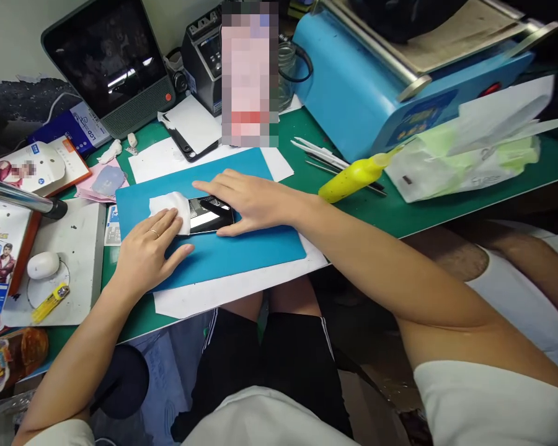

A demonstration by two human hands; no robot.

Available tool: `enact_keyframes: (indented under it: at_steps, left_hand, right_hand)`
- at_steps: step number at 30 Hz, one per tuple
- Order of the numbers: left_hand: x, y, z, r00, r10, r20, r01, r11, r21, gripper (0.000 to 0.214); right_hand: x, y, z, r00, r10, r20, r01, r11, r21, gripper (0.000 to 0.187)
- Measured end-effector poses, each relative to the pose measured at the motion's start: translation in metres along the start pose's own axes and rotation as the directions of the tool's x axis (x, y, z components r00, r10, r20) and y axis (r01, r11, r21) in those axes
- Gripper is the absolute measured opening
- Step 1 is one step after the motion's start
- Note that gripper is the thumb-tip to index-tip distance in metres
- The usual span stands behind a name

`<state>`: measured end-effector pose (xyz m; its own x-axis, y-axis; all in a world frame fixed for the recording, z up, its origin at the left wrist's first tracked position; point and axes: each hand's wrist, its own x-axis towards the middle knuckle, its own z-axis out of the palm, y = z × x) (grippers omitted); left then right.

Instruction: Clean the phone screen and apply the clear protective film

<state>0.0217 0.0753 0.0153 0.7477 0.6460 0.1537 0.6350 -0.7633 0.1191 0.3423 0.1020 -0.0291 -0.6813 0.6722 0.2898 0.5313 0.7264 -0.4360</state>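
On the blue mat: the phone (211,215) lies flat, screen up, near the middle of the mat (242,248), with its long side running left to right.
Left hand: your left hand (146,251) lies open, its fingers pressing a folded white wipe (172,207) onto the phone's left end. Nothing is clasped; the wipe is only pinned under the fingertips.
Right hand: your right hand (246,201) is flat and open over the phone's right end, index finger along the far edge and thumb at the near edge. It holds the phone down rather than gripping it.
Pressure: light and even seems best here. Press through the finger pads, not the nails, so the glass takes no point load.
Stroke: straight passes along the length should serve better than circles, which tend to smear.
Anchor: bear on the phone's edges with the right hand where you can, since skin on the screen leaves marks.
Wipe: it looks bunched, and a flat, clean face would likely streak less.
Surroundings: the yellow bottle (353,178) lies to the right on the green table (423,204), well apart from the phone, with thin tools (320,155) just beyond it. Mind your right forearm near them.
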Motion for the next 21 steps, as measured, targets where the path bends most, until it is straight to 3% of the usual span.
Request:
enact_keyframes:
  at_steps: [2, 5, 11, 21]
  left_hand:
    - [0.002, 0.0, 0.0, 0.996, 0.094, 0.002, -0.093, 0.995, -0.042, 0.053]
    - [0.007, 0.001, 0.002, 0.967, 0.237, 0.098, -0.222, 0.964, -0.147, 0.057]
    - [0.013, 0.009, 0.009, 0.932, 0.259, 0.253, -0.216, 0.958, -0.188, 0.086]
    - [0.013, 0.012, 0.01, 0.906, 0.395, 0.153, -0.379, 0.917, -0.12, 0.081]
  right_hand:
    - [-0.001, 0.002, -0.001, 1.0, -0.005, 0.006, 0.005, 1.0, 0.014, 0.096]
    - [-0.004, 0.003, -0.003, 1.0, -0.011, 0.017, 0.01, 0.999, 0.038, 0.093]
    - [-0.007, 0.005, 0.002, 0.997, -0.069, -0.021, 0.069, 0.997, 0.019, 0.089]
    - [-0.003, 0.001, 0.003, 0.99, -0.143, -0.001, 0.143, 0.989, 0.023, 0.081]
